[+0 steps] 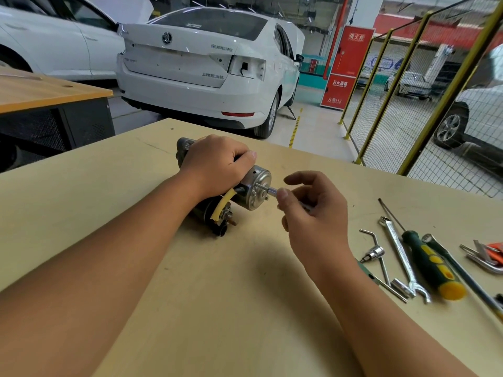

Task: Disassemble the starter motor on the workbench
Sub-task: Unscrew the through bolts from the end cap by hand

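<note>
Head view, right hand (313, 213): a thin metal tool (273, 191) is pinched between thumb and curled fingers
Tool tip: set against the end cap of the starter motor (245, 191)
Left hand (217, 161): fingers wrapped over the motor body on the workbench (109, 200)
Beyond the fingers: a white car (206, 63) is seen

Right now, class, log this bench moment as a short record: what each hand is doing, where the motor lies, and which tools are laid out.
left hand: grips the starter motor from above
right hand: fingers pinch a slim metal tool at the motor's silver end cap
motor position: lying on the workbench
tools at right: green-yellow screwdriver, wrench, hex keys
background: white car
</note>
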